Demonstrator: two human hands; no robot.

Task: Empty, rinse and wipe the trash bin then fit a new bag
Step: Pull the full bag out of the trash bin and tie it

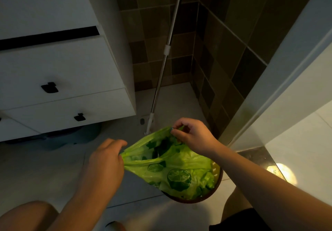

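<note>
We were at the emptying step, our left hand [106,160] and right hand [192,134] each pinching the gathered mouth of the green bag [172,168] over the bin [214,187] on the floor, so next it probably needed lifting clear without tearing.

No readable text, perhaps from dimness.

single head view, looking steeply down from above, close over floor [53,168].
</note>
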